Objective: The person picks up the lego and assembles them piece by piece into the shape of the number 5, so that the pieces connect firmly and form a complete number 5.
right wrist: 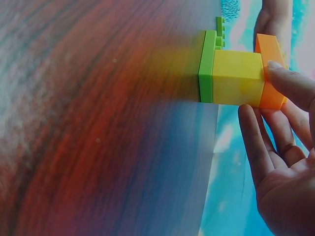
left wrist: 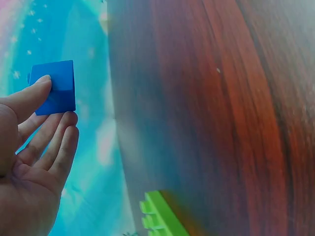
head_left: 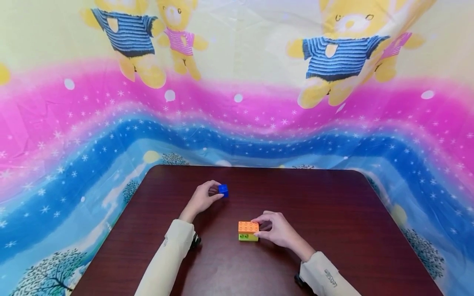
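Between thumb and fingers my left hand [head_left: 203,198] pinches a blue toy building block [head_left: 223,190], toward the far side of the table; the left wrist view shows the thumb pressed flat on the blue block's [left wrist: 60,91] side. To the right and nearer, my right hand [head_left: 277,230] grips an orange studded brick [head_left: 247,227] at its right end. Under that brick, a yellow block [right wrist: 237,78] sits on a green studded base piece [right wrist: 206,69]. From above, the orange brick hides most of the yellow block. The blue block is apart from this stack.
A dark reddish-brown table [head_left: 333,205] with rounded far corners lies under both hands. Behind it and along its sides hangs a printed cloth [head_left: 237,115] with bears and snowflakes. Long light sleeves [head_left: 163,255] cover both forearms.
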A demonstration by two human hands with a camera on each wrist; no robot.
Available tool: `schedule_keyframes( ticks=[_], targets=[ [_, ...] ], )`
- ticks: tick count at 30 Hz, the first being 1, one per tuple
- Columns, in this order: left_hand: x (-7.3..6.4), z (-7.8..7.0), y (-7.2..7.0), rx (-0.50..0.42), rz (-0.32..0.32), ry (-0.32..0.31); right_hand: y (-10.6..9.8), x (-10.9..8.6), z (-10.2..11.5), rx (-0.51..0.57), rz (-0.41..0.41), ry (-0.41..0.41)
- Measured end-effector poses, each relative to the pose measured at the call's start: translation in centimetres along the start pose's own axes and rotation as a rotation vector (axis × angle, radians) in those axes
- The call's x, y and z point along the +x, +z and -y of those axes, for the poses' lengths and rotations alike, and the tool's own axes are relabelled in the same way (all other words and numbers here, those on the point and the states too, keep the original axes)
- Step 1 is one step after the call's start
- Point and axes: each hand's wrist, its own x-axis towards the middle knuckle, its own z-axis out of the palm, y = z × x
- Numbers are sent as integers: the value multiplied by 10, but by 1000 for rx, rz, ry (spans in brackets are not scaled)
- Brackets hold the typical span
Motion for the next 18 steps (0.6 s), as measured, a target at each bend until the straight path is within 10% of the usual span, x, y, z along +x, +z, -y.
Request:
schedule_keyframes(
  ticks=[18],
  targets=[
    [-32, -52, -4, -3, 58, 191, 1, 0, 2, -23, -4, 23]
  ],
)
